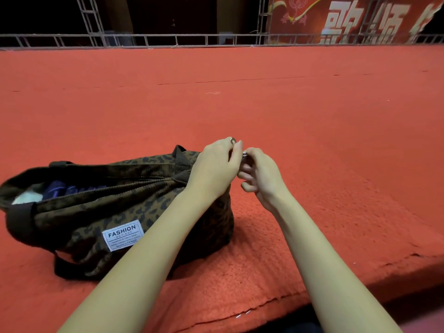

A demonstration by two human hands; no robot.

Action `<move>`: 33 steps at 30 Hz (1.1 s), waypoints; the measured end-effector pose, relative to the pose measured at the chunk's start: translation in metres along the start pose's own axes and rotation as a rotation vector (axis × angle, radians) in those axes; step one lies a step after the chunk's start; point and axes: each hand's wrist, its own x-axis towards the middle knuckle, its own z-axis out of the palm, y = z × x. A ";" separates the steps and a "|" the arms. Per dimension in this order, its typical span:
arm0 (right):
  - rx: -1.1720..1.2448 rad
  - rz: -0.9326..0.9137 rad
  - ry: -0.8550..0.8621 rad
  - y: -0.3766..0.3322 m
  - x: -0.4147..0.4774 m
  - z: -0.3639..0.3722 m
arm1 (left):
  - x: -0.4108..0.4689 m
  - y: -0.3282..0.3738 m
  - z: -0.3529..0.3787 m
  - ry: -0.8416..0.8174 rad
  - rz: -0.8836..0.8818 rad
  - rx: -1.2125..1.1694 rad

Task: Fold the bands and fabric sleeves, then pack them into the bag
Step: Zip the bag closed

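The left grip [216, 169], a bare hand with a ring on one finger, is curled over the near end of a brown leopard-print corduroy bag [120, 200] and holds the bunched fabric there. Just beside it, touching it at the fingertips, the right grip [260, 179] pinches a small silver metal zip pull [244, 154] between thumb and forefinger; its other fingers hang loosely curled below.

The bag stretches away to the left of both grips and lies on its side on a red carpeted stage floor [288, 116]. Its mouth is drawn together next to the left grip and gapes open at the far left end. In that opening, well away from the grips, sit folded dark blue and purple fabric pieces [62, 189] and, further left, something white and soft [25, 197] that I cannot make out. A white rectangular label reading FASHION [123, 235] is sewn on the side below the left forearm, and a dark brown strap [19, 222] wraps the far end.

Far beyond the grips runs a grey metal truss rail [168, 40], with a red banner bearing large pale characters [348, 18] behind it to the right.
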 end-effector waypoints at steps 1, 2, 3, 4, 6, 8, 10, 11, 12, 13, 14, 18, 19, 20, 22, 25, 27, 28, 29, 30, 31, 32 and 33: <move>-0.049 0.002 0.012 0.000 0.000 0.000 | 0.000 -0.001 -0.003 0.002 0.000 -0.010; -0.121 0.002 0.033 0.001 0.000 0.000 | 0.001 -0.002 -0.006 0.000 0.001 -0.006; -0.194 0.003 0.055 0.002 0.000 0.000 | 0.001 -0.002 -0.009 -0.008 0.004 0.010; -0.243 0.001 0.076 0.003 0.001 0.000 | 0.001 -0.001 -0.012 -0.019 0.013 0.036; -0.221 -0.011 0.119 0.006 0.003 -0.004 | 0.001 -0.002 -0.022 -0.014 0.045 0.106; -0.127 -0.034 0.189 0.008 0.006 -0.011 | 0.000 -0.009 -0.038 0.055 0.055 0.172; -0.129 -0.071 0.262 0.013 0.006 -0.017 | -0.006 -0.021 -0.057 0.126 0.007 0.215; -0.183 -0.102 0.282 0.016 0.006 -0.019 | -0.010 -0.027 -0.065 0.148 -0.033 0.235; -0.292 -0.138 0.295 0.018 0.006 -0.020 | -0.015 -0.033 -0.073 0.154 -0.073 0.251; -0.437 -0.196 0.314 0.019 0.007 -0.021 | -0.021 -0.036 -0.077 0.145 -0.106 0.256; -0.580 -0.257 0.333 0.015 0.006 -0.018 | -0.025 -0.038 -0.080 0.128 -0.127 0.245; -0.756 -0.551 0.119 -0.009 -0.004 0.008 | -0.034 -0.043 -0.081 0.093 -0.170 0.170; -0.771 -0.576 -0.022 -0.014 -0.008 0.019 | -0.035 -0.043 -0.081 0.097 -0.172 0.161; -0.819 -0.575 -0.146 -0.018 -0.011 0.030 | -0.036 -0.043 -0.081 0.101 -0.172 0.154; -0.997 -0.545 -0.281 -0.018 -0.006 0.044 | -0.038 -0.044 -0.083 0.110 -0.180 0.128; -1.127 -0.517 -0.293 -0.017 0.004 0.052 | -0.039 -0.046 -0.088 0.100 -0.203 0.112; -1.120 -0.548 -0.234 -0.018 0.005 0.055 | -0.040 -0.048 -0.091 0.071 -0.209 0.119; -1.109 -0.564 -0.204 -0.018 0.005 0.057 | -0.041 -0.049 -0.092 0.048 -0.209 0.121; -1.095 -0.569 -0.180 -0.017 0.005 0.059 | -0.040 -0.049 -0.093 0.021 -0.210 0.120; -1.077 -0.574 -0.163 -0.015 0.005 0.060 | -0.040 -0.049 -0.093 -0.007 -0.213 0.116; -1.064 -0.571 -0.147 -0.014 0.006 0.061 | -0.040 -0.049 -0.094 -0.031 -0.218 0.113; -1.060 -0.565 -0.133 -0.013 0.006 0.063 | -0.039 -0.049 -0.094 -0.055 -0.223 0.114; -1.065 -0.553 -0.122 -0.012 0.006 0.064 | -0.038 -0.049 -0.094 -0.076 -0.223 0.119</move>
